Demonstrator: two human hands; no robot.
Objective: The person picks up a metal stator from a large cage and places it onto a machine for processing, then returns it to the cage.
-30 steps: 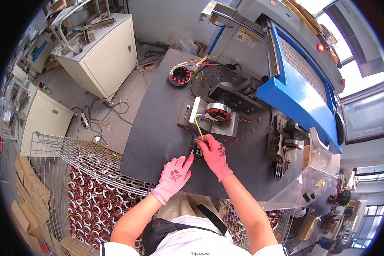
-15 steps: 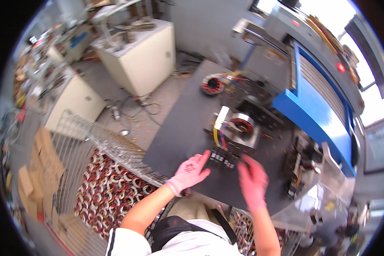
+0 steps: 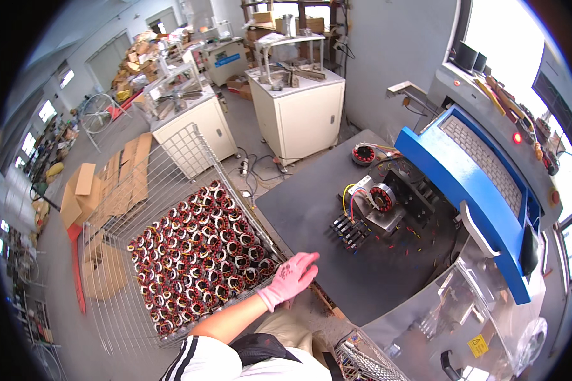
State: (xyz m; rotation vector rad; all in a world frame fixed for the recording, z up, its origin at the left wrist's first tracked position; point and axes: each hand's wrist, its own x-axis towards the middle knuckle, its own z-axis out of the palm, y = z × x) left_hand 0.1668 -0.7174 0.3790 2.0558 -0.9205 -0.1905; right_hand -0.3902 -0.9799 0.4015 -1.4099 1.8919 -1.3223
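Note:
My left hand, in a pink glove, hovers by the near left edge of the dark table. Its fingers are stretched out with nothing in them. My right hand is out of view. On the table a wire-wound stator sits in a metal fixture. Coloured wires run from it to a row of black terminal clips. A second stator, with its own loose leads, lies near the far edge. Left of my hand, a wire basket holds many red-and-white stators.
A blue machine tray with a keyboard overhangs the table's right side. Nearer stands a clear plastic cover. A second wire basket is at the lower edge. Beyond are white cabinets and floor cables; cardboard lies left.
My view has swung left, showing more of the basket. My left hand has moved from beside the terminal clips to the table's edge. My right hand has left the picture.

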